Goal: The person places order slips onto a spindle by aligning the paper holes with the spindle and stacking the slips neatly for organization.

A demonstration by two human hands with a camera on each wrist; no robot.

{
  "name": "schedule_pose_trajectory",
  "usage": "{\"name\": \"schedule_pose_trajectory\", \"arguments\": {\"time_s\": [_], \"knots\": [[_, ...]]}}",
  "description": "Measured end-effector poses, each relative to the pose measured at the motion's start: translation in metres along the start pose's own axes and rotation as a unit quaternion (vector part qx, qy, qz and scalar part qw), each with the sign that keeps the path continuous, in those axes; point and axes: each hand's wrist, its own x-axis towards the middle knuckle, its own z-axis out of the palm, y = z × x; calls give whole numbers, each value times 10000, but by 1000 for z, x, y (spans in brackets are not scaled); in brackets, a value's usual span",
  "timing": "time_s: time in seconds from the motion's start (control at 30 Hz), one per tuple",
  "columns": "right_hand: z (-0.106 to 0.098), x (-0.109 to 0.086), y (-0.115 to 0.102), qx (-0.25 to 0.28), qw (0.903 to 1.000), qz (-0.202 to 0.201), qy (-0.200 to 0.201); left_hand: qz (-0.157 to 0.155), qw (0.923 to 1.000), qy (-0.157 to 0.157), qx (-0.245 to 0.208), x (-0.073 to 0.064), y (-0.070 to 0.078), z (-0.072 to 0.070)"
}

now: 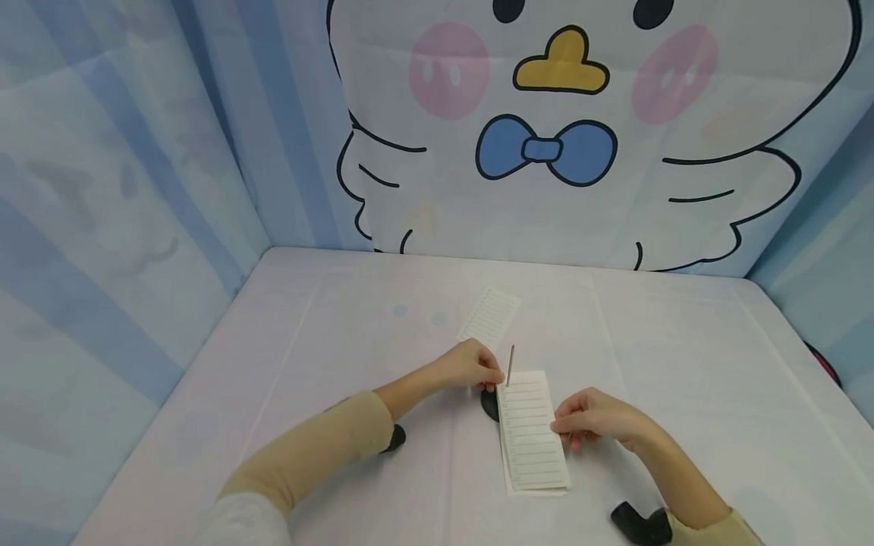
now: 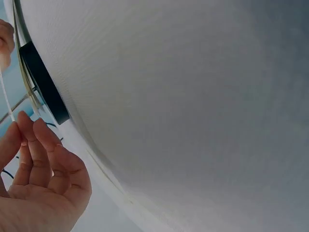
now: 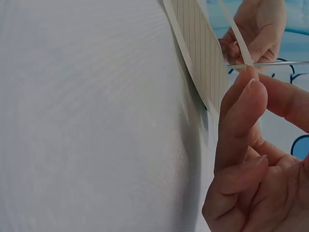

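A thin metal spike (image 1: 510, 365) stands on a round black base (image 1: 489, 406), seen edge-on in the left wrist view as a dark disc (image 2: 46, 84). Several lined paper slips (image 3: 195, 53) are stacked low on it. Above them is a top slip (image 1: 532, 436), the rod rising at its far end; whether it is pierced is unclear. My left hand (image 1: 471, 364) pinches this slip's far left corner between thumb and fingertips. With thumb and forefinger, my right hand (image 1: 601, 417) pinches its right edge. Both wrist views show the slip (image 3: 235, 30) almost edge-on.
Another lined slip (image 1: 490, 315) lies flat on the white-covered table (image 1: 341, 326), beyond my left hand. Blue striped cloth walls (image 1: 123, 227) enclose the table at the left, back and right. Black pieces (image 1: 642, 523) show at both wrists.
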Motion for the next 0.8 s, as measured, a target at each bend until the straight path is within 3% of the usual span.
{"name": "schedule_pose_trajectory", "arguments": {"time_s": [0.27,0.57,0.8], "knots": [[8,5,-1,-347,9993,105,22,-122,9989,101,431,3,0,4],[12,7,-2,-498,9986,121,109,-172,9986,152,476,3,-2,6],[14,9,-1,-563,9982,179,142,-234,9993,126,245,5,-7,5]]}}
